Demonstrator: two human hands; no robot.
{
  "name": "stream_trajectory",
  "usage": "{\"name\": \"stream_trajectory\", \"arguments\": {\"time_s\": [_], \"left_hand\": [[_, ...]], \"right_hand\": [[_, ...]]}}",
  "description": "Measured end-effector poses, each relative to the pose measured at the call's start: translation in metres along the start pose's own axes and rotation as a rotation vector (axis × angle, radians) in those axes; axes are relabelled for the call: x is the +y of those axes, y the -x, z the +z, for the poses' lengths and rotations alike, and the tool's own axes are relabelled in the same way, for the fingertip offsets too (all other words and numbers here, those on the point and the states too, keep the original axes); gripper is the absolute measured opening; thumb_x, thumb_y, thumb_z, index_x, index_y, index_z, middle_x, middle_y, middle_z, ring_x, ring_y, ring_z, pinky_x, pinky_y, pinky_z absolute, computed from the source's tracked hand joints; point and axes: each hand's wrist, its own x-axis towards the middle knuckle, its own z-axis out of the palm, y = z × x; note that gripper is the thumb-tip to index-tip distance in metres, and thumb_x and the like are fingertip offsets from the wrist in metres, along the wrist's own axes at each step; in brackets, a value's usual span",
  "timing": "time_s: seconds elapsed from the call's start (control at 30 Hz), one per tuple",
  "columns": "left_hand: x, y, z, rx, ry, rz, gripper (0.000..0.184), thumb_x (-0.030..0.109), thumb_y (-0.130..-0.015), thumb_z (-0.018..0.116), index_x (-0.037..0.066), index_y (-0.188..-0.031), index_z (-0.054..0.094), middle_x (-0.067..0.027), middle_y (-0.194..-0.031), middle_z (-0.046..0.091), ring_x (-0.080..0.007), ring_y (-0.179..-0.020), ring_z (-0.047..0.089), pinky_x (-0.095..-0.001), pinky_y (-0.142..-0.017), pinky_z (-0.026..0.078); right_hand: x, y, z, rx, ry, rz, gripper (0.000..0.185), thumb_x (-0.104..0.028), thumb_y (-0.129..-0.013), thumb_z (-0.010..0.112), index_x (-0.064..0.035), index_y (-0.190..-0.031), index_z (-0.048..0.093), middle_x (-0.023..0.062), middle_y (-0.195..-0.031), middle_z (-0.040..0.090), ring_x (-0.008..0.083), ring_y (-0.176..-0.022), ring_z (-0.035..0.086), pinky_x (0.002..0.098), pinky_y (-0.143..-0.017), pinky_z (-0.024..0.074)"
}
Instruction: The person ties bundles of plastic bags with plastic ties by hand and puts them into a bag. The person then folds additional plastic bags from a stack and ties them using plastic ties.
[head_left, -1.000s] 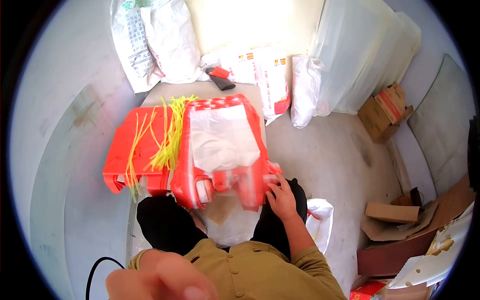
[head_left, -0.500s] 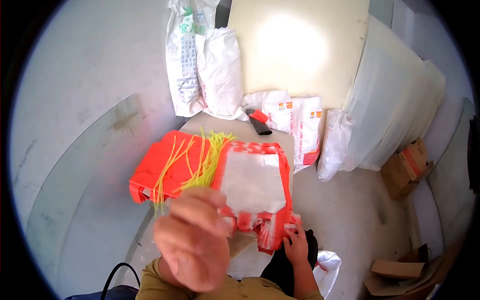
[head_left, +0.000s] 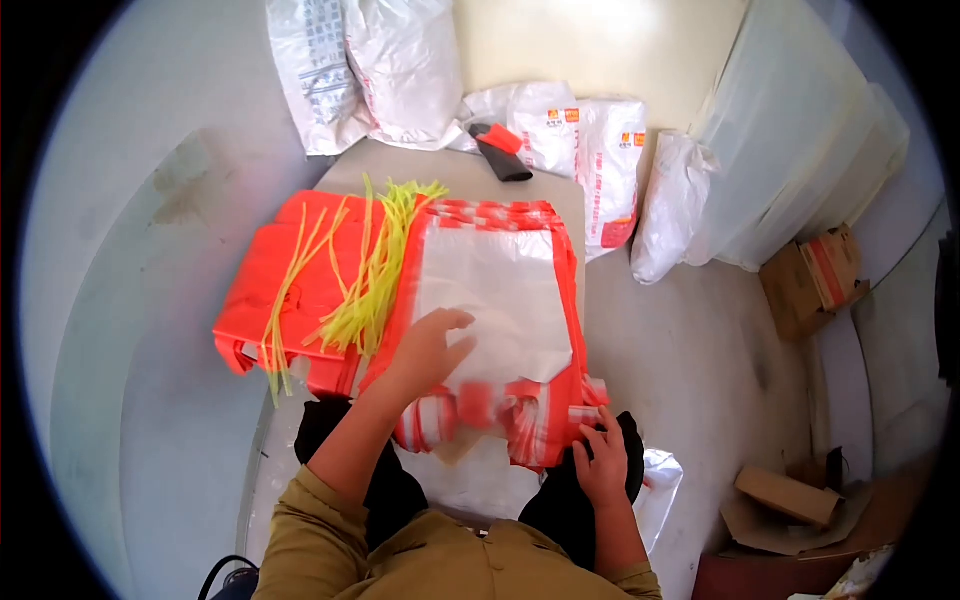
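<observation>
A stack of red-and-white plastic bags [head_left: 500, 305], with a clear, shiny middle panel, lies in front of me. Over its left side is my left hand [head_left: 436, 350], thumb and fingers apart, with nothing seen in it. Whether it touches the plastic I cannot tell. My right hand [head_left: 603, 465] is at the stack's lower right corner, its fingers spread against the gathered red-and-white bag edges. Left of the stack, a bunch of yellow-green strips [head_left: 375, 280] lies across a pile of folded red bags [head_left: 285, 265].
Behind the table [head_left: 560, 190] stand white woven sacks [head_left: 405, 70] and smaller printed white bags [head_left: 610, 170]. A black-and-red object [head_left: 503, 152] lies at the far edge. Cardboard boxes [head_left: 815, 280] are on the right. My dark-trousered legs are below the stack.
My left hand has come down from close to the camera onto the left part of the bag stack. My right hand stays at the lower right corner. The view has tilted lower.
</observation>
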Motion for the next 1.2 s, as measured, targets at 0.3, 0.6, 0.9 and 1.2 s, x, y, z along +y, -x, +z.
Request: {"name": "stream_trajectory", "arguments": {"time_s": [0.3,0.6,0.9,1.2], "left_hand": [[-0.057,-0.009,0.035,-0.071,-0.268,0.251,0.045,0.015,-0.088,0.075,0.004,-0.131,0.066,-0.0156,-0.126,0.067,-0.0351,-0.122,0.060,-0.0434,-0.105,0.050],[-0.054,-0.012,0.026,-0.126,-0.298,0.321,0.056,0.020,-0.082,0.081,0.003,-0.133,0.064,-0.0132,-0.117,0.069,-0.0333,-0.111,0.063,-0.0440,-0.097,0.052],[-0.050,-0.013,0.028,-0.092,-0.317,0.366,0.058,0.019,-0.077,0.084,0.005,-0.130,0.066,-0.0113,-0.116,0.070,-0.0318,-0.112,0.064,-0.0456,-0.098,0.051],[-0.052,-0.021,0.032,-0.120,-0.295,0.306,0.062,0.021,-0.075,0.084,0.007,-0.133,0.065,-0.0105,-0.119,0.070,-0.0318,-0.111,0.064,-0.0460,-0.097,0.050]], "right_hand": [[-0.004,-0.011,0.008,-0.019,0.059,-0.019,0.033,-0.004,-0.081,0.081,-0.0006,-0.112,0.072,0.0208,-0.144,0.060,0.0330,-0.106,0.068,0.0393,-0.089,0.0579],[-0.047,-0.047,0.025,-0.182,0.091,-0.261,0.043,-0.013,-0.078,0.081,-0.0016,-0.117,0.068,0.0201,-0.137,0.064,0.0419,-0.126,0.061,0.0529,-0.106,0.0491],[-0.062,-0.151,0.089,-0.391,0.100,-0.132,0.097,-0.022,-0.079,0.087,0.0006,-0.157,0.036,0.0226,-0.152,0.050,0.0435,-0.143,0.045,0.0611,-0.123,0.0252],[-0.038,-0.157,0.093,-0.451,-0.289,0.026,0.087,-0.011,-0.081,0.083,-0.0018,-0.156,0.040,0.0174,-0.139,0.057,0.0348,-0.132,0.053,0.0448,-0.113,0.0422]]}}
